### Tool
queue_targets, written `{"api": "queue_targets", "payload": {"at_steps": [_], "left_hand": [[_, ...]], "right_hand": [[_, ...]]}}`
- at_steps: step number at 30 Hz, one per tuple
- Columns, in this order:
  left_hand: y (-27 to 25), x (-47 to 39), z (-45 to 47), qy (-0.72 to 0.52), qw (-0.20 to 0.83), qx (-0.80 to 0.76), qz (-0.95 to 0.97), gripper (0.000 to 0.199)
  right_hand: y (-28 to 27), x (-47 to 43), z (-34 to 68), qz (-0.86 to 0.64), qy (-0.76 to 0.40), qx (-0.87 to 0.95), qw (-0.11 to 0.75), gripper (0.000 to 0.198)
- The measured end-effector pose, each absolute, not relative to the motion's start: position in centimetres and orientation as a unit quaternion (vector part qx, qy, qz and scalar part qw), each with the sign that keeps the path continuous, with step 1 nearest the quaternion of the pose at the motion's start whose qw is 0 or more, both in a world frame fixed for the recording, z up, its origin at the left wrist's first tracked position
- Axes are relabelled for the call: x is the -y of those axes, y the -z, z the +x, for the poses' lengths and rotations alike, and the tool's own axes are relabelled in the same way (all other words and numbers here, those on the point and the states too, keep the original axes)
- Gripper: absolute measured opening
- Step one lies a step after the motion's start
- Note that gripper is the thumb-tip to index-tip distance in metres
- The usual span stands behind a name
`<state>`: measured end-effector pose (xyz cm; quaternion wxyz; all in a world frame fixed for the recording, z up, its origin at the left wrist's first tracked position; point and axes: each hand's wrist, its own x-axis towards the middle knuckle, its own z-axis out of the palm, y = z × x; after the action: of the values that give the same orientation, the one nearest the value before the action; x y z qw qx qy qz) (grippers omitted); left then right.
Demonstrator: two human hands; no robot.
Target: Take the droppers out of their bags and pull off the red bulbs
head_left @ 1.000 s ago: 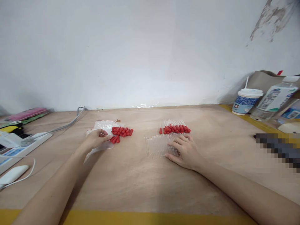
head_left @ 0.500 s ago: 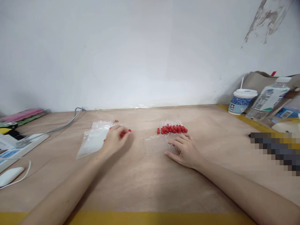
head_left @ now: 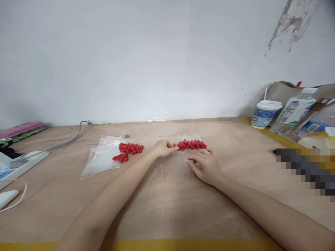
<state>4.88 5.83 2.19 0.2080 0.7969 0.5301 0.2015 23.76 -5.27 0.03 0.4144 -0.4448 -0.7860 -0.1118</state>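
My left hand (head_left: 165, 148) is at the left end of a row of red rubber bulbs (head_left: 192, 144), thumb and fingers pinched on what looks like one red bulb, largely hidden by the fingers. Thin clear tubes lie behind that row, apparently fitted with its bulbs. In front, more bare clear tubes (head_left: 170, 165) lie side by side. Over their right part rests my right hand (head_left: 205, 165), its thumb and index tips brought together at a clear tube. A pile of loose red bulbs (head_left: 132, 149) lies at left, beside and partly on a clear plastic bag (head_left: 98, 162).
At the right stand a lidded paper cup (head_left: 265, 114) and a plastic bottle (head_left: 294, 111) by a grey bag (head_left: 284, 92). A blurred dark object (head_left: 303, 169) lies nearer. On the left are a power strip (head_left: 28, 165), a grey cable (head_left: 68, 141) and a white mouse-like object (head_left: 7, 199).
My left hand has left the pile of loose red bulbs and moved right to the row's left end. My right thumb and index finger have come closer together. The view has shifted slightly.
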Motion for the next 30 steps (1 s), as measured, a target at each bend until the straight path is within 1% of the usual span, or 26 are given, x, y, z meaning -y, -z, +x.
{"api": "queue_targets", "payload": {"at_steps": [3, 5, 7, 9, 10, 13, 15, 17, 19, 22, 26, 28, 30], "left_hand": [[-2.1, -6.0, 5.2, -0.206, 0.217, -0.552, 0.778, 0.031], [-2.3, -5.8, 5.1, -0.221, 0.209, -0.569, 0.764, 0.029], [-2.7, -5.1, 4.7, -0.245, 0.189, -0.58, 0.754, 0.028], [-3.3, -3.9, 3.9, -0.273, 0.159, -0.577, 0.753, 0.022], [-3.6, -3.1, 3.4, -0.287, 0.143, -0.57, 0.756, 0.017], [-4.1, -0.3, 1.4, -0.314, 0.097, -0.534, 0.779, 0.006], [-3.8, 1.5, 0.1, -0.325, 0.038, -0.463, 0.824, 0.004], [-3.0, 2.8, -1.0, -0.337, -0.018, -0.377, 0.863, 0.004], [-1.9, 3.6, -1.7, -0.357, -0.051, -0.313, 0.878, 0.007], [-0.5, 4.1, -2.1, -0.395, -0.082, -0.268, 0.875, 0.011], [0.2, 4.2, -1.9, -0.408, -0.099, -0.248, 0.873, 0.013], [0.0, 4.2, -1.7, -0.398, -0.09, -0.251, 0.878, 0.016], [-0.3, 4.1, -1.4, -0.383, -0.078, -0.259, 0.883, 0.026]], "right_hand": [[0.0, 5.3, 23.7, -0.441, 0.117, 0.787, 0.416, 0.015], [0.1, 5.2, 23.8, -0.436, 0.126, 0.786, 0.42, 0.016], [0.2, 5.1, 23.8, -0.431, 0.135, 0.782, 0.428, 0.014], [0.3, 5.0, 23.9, -0.423, 0.136, 0.778, 0.444, 0.013], [0.3, 4.9, 23.9, -0.417, 0.136, 0.776, 0.454, 0.016], [0.0, 5.0, 23.9, -0.395, 0.151, 0.778, 0.465, 0.037], [-0.2, 5.2, 23.6, -0.378, 0.177, 0.79, 0.448, 0.048], [-0.4, 5.4, 23.3, -0.354, 0.202, 0.814, 0.414, 0.053], [-0.5, 5.6, 22.8, -0.332, 0.216, 0.837, 0.378, 0.051], [-0.3, 5.8, 22.0, -0.312, 0.217, 0.855, 0.352, 0.039], [0.3, 5.7, 21.3, -0.298, 0.201, 0.86, 0.362, 0.019], [0.5, 5.6, 21.2, -0.294, 0.187, 0.861, 0.371, 0.016], [0.6, 5.5, 21.0, -0.291, 0.173, 0.861, 0.379, 0.015]]}}
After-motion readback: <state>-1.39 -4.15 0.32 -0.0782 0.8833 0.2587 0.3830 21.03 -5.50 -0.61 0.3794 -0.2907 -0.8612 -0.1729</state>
